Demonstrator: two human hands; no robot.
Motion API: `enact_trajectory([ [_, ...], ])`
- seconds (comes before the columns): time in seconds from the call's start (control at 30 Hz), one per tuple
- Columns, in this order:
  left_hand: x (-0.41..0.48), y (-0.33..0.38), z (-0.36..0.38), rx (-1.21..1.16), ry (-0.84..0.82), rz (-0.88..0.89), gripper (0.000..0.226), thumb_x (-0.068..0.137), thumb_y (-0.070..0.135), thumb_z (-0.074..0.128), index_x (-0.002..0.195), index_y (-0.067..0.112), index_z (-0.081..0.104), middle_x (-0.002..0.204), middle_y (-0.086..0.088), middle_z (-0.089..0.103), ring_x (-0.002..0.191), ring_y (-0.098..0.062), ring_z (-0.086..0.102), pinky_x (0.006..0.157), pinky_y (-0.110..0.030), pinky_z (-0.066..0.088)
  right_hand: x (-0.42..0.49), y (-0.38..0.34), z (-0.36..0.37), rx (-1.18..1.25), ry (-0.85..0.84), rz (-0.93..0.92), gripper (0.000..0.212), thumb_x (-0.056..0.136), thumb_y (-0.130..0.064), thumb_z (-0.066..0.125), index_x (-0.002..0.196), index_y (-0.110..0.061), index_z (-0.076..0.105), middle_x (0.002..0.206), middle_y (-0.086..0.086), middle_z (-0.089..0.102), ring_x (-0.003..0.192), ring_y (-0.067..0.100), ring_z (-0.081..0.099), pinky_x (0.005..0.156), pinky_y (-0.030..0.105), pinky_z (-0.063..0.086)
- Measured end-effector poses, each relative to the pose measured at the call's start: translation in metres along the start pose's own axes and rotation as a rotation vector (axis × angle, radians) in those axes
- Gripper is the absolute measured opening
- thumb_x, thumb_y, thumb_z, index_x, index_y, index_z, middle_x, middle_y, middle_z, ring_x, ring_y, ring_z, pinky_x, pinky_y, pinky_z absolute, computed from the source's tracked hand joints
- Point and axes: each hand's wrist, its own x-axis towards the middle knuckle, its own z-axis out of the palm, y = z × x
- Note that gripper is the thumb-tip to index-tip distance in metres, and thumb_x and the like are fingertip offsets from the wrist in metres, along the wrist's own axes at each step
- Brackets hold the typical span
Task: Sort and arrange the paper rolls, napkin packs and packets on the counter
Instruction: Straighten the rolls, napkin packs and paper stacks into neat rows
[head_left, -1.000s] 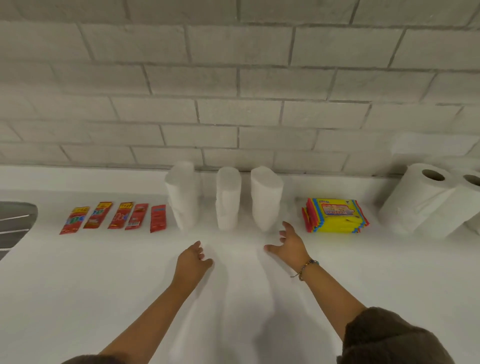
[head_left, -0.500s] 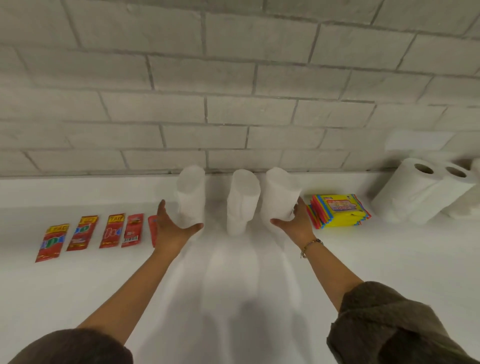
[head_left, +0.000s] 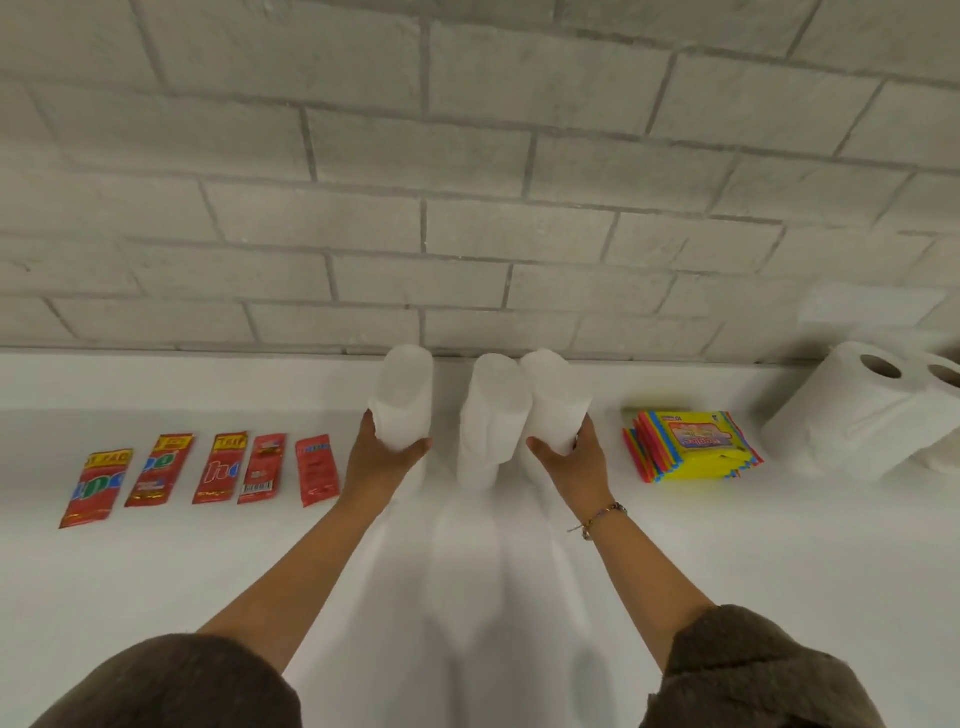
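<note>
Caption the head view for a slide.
Left hand grips the left napkin stack, right hand the right napkin stack; middle stack between, red packets left, paper rolls right.

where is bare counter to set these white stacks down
Bare: the front counter strip beside both arms, nearer than the red packets, yellow pack and paper rolls. Crowded: the back row, where middle stack touches right stack.
</note>
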Motion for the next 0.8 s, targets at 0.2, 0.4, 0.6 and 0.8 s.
enact_trajectory([
  [0.2, -0.016, 0.006, 0.015, -0.082, -0.034, 0.043, 0.083, 0.066, 0.026, 0.081, 0.134, 0.028, 0.035, 0.119, 0.011, 0.051, 0.104, -0.009, 0.047, 0.085, -0.026, 0.039, -0.011, -0.008, 0.015, 0.061, -0.011, -0.056, 0.048, 0.071, -0.022, 0.077, 0.106, -0.031, 0.046, 0.095, -0.026, 0.053, 0.086, -0.012, 0.053, 0.063, -0.001, 0.042],
  [0.4, -0.027, 0.019, 0.023, -0.109, -0.125, 0.156, 0.072, 0.059, 0.023, 0.086, 0.119, 0.031, 0.049, 0.115, 0.014, 0.06, 0.108, -0.004, 0.057, 0.083, -0.019, 0.046, -0.015, -0.01, 0.017, 0.112, -0.032, -0.139, 0.039, 0.073, -0.015, 0.076, 0.102, -0.028, 0.055, 0.097, -0.008, 0.064, 0.09, -0.006, 0.06, 0.07, 0.005, 0.046],
  [0.6, -0.033, 0.025, 0.027, -0.15, -0.123, 0.203, 0.075, 0.055, 0.02, 0.089, 0.107, 0.05, 0.045, 0.104, 0.032, 0.058, 0.097, 0.018, 0.053, 0.069, 0.0, 0.043, -0.016, -0.008, 0.015, 0.097, -0.082, -0.104, 0.041, 0.079, -0.014, 0.065, 0.103, -0.043, 0.049, 0.099, -0.022, 0.058, 0.092, -0.008, 0.057, 0.069, 0.003, 0.044],
  [0.8, -0.03, 0.029, 0.033, -0.144, -0.055, 0.205, 0.08, 0.058, 0.024, 0.087, 0.108, 0.056, 0.034, 0.107, 0.034, 0.048, 0.097, 0.029, 0.044, 0.071, 0.0, 0.039, -0.017, -0.006, 0.016, 0.074, -0.062, -0.052, 0.054, 0.081, -0.017, 0.064, 0.13, -0.022, 0.04, 0.103, -0.017, 0.056, 0.09, 0.001, 0.055, 0.064, 0.007, 0.043],
])
